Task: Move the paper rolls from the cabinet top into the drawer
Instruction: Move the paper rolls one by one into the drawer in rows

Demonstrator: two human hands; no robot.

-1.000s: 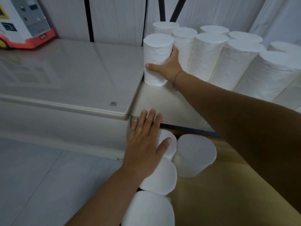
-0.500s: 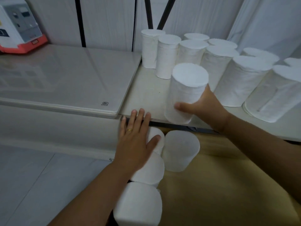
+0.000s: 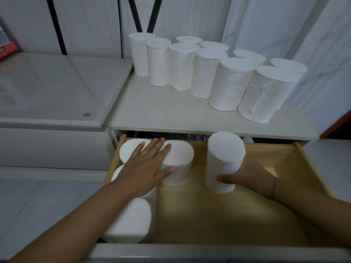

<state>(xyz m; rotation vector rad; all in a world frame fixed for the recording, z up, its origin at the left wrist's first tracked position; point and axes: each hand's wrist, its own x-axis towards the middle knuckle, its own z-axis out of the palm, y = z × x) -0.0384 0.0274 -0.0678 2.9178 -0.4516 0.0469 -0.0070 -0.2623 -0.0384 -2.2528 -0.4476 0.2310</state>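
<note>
Head view: right hand (image 3: 245,176) grips paper roll (image 3: 224,160); left hand (image 3: 146,166) spread flat (logo (image 3: 87,114) unreadable).

White panelled wall (image 3: 91,25) behind, crossed by dark vertical strips and 2 slanting black bars (image 3: 144,14). Pale appliance lid (image 3: 57,88) at left, small logo near its front edge. Light grey floor tiles (image 3: 38,205) below. Soft, dim lighting.
</note>
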